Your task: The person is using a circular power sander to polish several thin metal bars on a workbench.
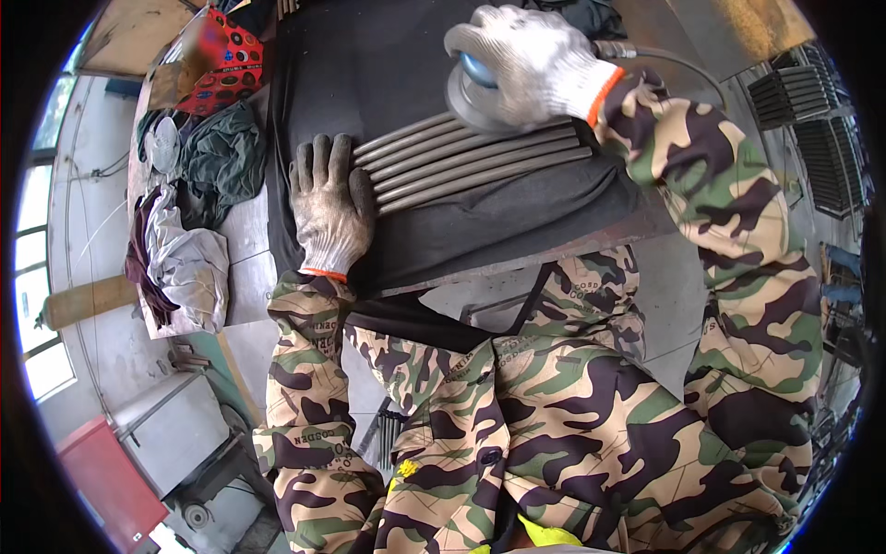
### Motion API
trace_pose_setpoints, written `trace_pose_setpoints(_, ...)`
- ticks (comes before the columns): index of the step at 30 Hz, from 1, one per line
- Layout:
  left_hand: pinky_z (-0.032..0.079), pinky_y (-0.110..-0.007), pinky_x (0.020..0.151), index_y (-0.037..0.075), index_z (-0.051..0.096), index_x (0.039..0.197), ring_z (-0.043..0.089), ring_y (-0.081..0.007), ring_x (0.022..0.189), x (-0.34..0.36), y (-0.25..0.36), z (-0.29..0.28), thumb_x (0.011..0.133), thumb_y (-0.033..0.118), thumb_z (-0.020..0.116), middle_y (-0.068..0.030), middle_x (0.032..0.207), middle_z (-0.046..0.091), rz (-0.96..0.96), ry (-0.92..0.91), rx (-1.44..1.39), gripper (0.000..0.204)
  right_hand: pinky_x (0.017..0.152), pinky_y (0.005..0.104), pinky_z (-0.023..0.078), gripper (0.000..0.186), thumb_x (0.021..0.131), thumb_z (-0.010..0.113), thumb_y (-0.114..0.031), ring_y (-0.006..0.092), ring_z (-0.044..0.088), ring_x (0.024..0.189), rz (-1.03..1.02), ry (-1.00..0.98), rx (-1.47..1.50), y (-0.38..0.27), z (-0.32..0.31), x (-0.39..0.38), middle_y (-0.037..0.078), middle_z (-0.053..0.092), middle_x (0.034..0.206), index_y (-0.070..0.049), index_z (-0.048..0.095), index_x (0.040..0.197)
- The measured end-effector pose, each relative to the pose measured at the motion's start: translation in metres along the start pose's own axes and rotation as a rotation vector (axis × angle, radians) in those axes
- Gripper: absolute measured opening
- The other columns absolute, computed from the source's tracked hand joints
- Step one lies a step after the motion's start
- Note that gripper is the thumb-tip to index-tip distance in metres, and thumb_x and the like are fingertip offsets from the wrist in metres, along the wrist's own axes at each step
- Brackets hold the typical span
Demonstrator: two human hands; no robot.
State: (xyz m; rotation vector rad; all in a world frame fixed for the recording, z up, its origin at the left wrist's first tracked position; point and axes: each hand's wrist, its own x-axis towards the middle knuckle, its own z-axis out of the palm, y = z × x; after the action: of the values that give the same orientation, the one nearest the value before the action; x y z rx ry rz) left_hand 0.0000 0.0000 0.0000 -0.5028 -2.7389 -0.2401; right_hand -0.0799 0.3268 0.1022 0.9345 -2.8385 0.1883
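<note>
My left hand (330, 205), in a soiled knit glove with an orange cuff, lies flat with fingers stretched out at the left ends of a row of several dark metal rods (475, 180) on black cloth (360, 83). My right hand (528, 65), in a pale knit glove, grips a round power tool (478, 100) with a blue top and a hose behind it. The tool is over the upper rods near their right part; whether it touches them is hard to tell because it is slightly blurred.
Red patterned fabric (221, 78), crumpled green cloth (221, 152) and pale cloth (189, 268) lie along the table's left side. Bundles of dark bars (794, 102) are stacked at the right. A red object (106, 471) and a grey cabinet (171, 429) stand at lower left.
</note>
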Motion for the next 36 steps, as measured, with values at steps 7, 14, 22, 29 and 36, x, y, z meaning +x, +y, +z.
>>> trace_pose_setpoints(7, 0.037, -0.063, 0.121, 0.004, 0.061, 0.147, 0.049, -0.0505, 0.143, 0.008, 0.011, -0.006, 0.104, 0.027, 0.057, -0.0256, 0.15, 0.058, -0.013, -0.032, -0.021, 0.049, 0.089, 0.0536, 0.06, 0.043, 0.09, 0.074, -0.039, 0.0375, 0.071, 0.107, -0.052, 0.07, 0.045, -0.01, 0.006, -0.003, 0.014, 0.068, 0.111, -0.019, 0.067, 0.128)
trace_pose_setpoints(14, 0.034, -0.063, 0.124, 0.005, 0.06, 0.148, 0.047, -0.0521, 0.145, 0.002, 0.005, -0.004, 0.103, 0.027, 0.058, -0.0254, 0.153, 0.056, -0.03, 0.03, 0.023, 0.05, 0.095, 0.0536, 0.059, 0.037, 0.093, 0.069, -0.036, 0.0395, 0.072, 0.112, -0.087, 0.027, 0.1, -0.028, 0.0, -0.007, 0.02, 0.071, 0.114, -0.015, 0.07, 0.124)
trace_pose_setpoints(22, 0.034, -0.064, 0.124, 0.006, 0.06, 0.145, 0.046, -0.0494, 0.146, 0.004, 0.001, 0.007, 0.104, 0.028, 0.057, -0.0237, 0.152, 0.056, -0.026, 0.036, 0.029, 0.047, 0.09, 0.0527, 0.06, 0.04, 0.091, 0.075, -0.037, 0.0381, 0.071, 0.107, -0.088, 0.069, 0.064, -0.042, 0.011, 0.006, 0.015, 0.069, 0.108, -0.017, 0.068, 0.125)
trace_pose_setpoints(29, 0.035, -0.062, 0.123, 0.005, 0.059, 0.145, 0.047, -0.049, 0.145, 0.009, 0.007, 0.001, 0.103, 0.029, 0.058, -0.0232, 0.152, 0.056, -0.043, -0.032, 0.029, 0.049, 0.095, 0.053, 0.059, 0.037, 0.093, 0.069, -0.035, 0.0381, 0.072, 0.115, -0.05, 0.048, 0.047, -0.034, 0.012, 0.025, 0.019, 0.072, 0.118, -0.014, 0.071, 0.124)
trace_pose_setpoints(36, 0.035, -0.062, 0.122, 0.005, 0.06, 0.147, 0.048, -0.0502, 0.146, 0.012, 0.002, 0.003, 0.105, 0.029, 0.057, -0.025, 0.152, 0.058, -0.016, 0.02, 0.05, 0.049, 0.088, 0.0525, 0.06, 0.04, 0.09, 0.075, -0.038, 0.0372, 0.073, 0.105, -0.151, 0.106, 0.103, -0.051, 0.013, 0.005, 0.015, 0.071, 0.11, -0.015, 0.07, 0.122)
